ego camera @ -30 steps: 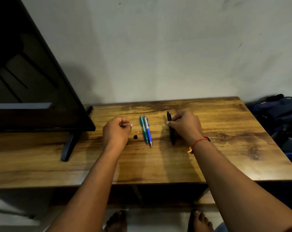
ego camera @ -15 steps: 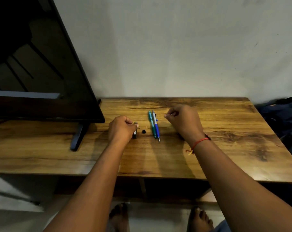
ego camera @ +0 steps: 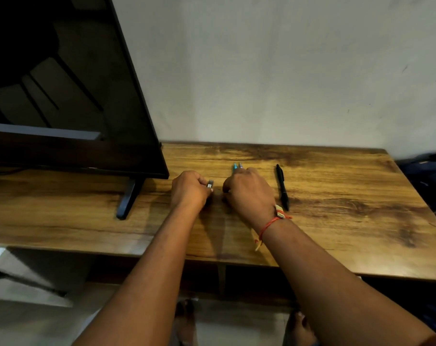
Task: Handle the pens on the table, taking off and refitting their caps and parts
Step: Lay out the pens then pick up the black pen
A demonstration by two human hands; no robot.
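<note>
- Head view: my left hand [ego camera: 190,189] rests on the wooden table [ego camera: 336,221] just right of the TV's foot, fingers curled tight together and pinched on a small grey pen part [ego camera: 209,183] that pokes out past my thumb toward the right.
- Head view: my right hand [ego camera: 249,193] is lowered onto the table just beside the left, knuckles up. The fingers are bent down toward the wood, and I cannot tell whether they are pinched on anything, since the back of the hand hides the tips.
- Head view: the teal pen [ego camera: 235,167] and the blue pen [ego camera: 240,166] lie side by side under my right hand; only their far ends show past my knuckles.
- Head view: the black pen [ego camera: 282,187] lies flat on the table just right of my right hand, apart from it, running roughly front to back with its near end close to my wrist.
- Head view: a red thread bracelet [ego camera: 269,224] circles my right wrist, with a loose end hanging down.
- Head view: the television [ego camera: 87,96] stands at the left on its dark foot [ego camera: 128,198], against the pale wall [ego camera: 287,71]. A dark bag [ego camera: 426,171] sits off the table's right edge.
</note>
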